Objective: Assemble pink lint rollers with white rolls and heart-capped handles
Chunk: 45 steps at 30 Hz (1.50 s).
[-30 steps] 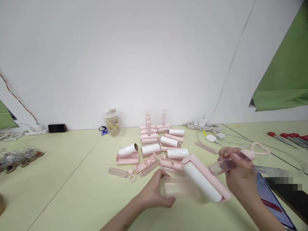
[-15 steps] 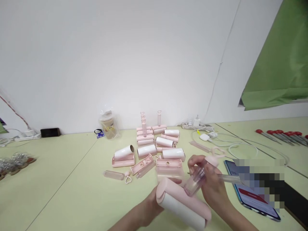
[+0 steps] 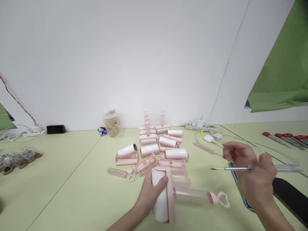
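Note:
Upright in my left hand (image 3: 149, 195) is a lint roller (image 3: 158, 205) with a white roll in a pink case. My thumb lies across the roll. From the case's side a clear handle (image 3: 192, 195) sticks out to the right, ending in a pink heart-shaped loop (image 3: 223, 199). Well apart from it, at the right, my right hand (image 3: 255, 179) holds a screwdriver (image 3: 231, 168), its metal shaft pointing left and its clear grip showing past the palm. Beyond my left hand lie a loose clear handle (image 3: 117, 172) and an open pink case (image 3: 145, 162).
Several lint rollers (image 3: 176, 154) and pink cases (image 3: 126, 158) lie mid-table. A phone (image 3: 237, 183) and a black object (image 3: 291, 199) are beside my right hand. White cables (image 3: 209, 138), a bagged cup (image 3: 112, 125) and red-ended tools (image 3: 288, 138) lie farther back.
My right hand has let go of the clear handle and moved right with the screwdriver. The lint roller in my left hand has turned upright, its handle now pointing right.

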Each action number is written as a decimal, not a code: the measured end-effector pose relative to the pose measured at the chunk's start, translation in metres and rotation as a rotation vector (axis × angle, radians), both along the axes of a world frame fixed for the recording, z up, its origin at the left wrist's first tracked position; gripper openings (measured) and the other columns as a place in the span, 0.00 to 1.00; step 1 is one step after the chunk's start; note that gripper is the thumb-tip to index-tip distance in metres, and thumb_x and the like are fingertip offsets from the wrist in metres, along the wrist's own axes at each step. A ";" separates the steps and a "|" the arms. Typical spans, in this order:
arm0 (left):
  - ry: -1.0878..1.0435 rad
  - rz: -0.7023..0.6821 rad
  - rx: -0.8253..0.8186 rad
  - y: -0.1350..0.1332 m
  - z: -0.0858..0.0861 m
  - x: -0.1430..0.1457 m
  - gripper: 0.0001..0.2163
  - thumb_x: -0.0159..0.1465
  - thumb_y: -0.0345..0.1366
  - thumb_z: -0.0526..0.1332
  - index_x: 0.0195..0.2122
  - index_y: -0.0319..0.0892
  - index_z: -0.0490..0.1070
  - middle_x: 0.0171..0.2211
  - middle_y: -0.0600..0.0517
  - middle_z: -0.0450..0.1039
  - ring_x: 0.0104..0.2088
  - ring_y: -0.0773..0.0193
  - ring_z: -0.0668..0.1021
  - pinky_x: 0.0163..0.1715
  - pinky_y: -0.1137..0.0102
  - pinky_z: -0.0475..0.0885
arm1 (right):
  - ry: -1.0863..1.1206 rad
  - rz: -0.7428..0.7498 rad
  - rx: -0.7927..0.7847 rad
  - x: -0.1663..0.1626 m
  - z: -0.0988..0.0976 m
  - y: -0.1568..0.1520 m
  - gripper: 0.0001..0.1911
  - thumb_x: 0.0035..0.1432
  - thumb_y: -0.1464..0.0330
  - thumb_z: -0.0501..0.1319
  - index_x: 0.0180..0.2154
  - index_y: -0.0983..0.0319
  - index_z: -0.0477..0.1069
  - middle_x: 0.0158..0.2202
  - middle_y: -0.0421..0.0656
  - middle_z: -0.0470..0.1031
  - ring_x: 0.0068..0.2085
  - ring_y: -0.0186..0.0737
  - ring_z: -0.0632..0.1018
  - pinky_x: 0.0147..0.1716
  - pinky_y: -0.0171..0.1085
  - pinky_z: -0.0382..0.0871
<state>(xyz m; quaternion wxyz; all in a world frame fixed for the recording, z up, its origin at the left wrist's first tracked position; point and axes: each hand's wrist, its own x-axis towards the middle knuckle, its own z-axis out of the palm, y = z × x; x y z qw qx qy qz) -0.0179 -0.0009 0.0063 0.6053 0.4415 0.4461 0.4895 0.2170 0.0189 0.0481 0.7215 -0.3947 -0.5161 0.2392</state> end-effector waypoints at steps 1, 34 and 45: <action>0.082 -0.035 0.057 -0.001 -0.001 0.000 0.15 0.53 0.39 0.62 0.41 0.42 0.65 0.34 0.49 0.73 0.33 0.58 0.75 0.34 0.68 0.68 | -0.055 0.039 -0.010 -0.003 0.001 -0.006 0.25 0.58 0.51 0.44 0.25 0.58 0.70 0.18 0.40 0.64 0.20 0.36 0.63 0.17 0.34 0.57; 0.133 -0.126 0.071 -0.011 -0.012 0.020 0.11 0.51 0.35 0.64 0.33 0.40 0.64 0.28 0.53 0.69 0.30 0.63 0.72 0.29 0.73 0.66 | -1.209 -0.067 0.217 -0.057 -0.066 -0.030 0.10 0.59 0.70 0.51 0.32 0.53 0.69 0.25 0.38 0.73 0.26 0.38 0.73 0.23 0.34 0.68; -0.064 -0.049 -0.104 -0.011 -0.019 0.021 0.12 0.53 0.39 0.64 0.35 0.40 0.66 0.29 0.52 0.71 0.30 0.63 0.73 0.30 0.72 0.68 | -1.371 -0.178 0.367 -0.063 -0.074 -0.035 0.18 0.64 0.73 0.40 0.49 0.63 0.63 0.24 0.40 0.72 0.19 0.33 0.71 0.17 0.31 0.61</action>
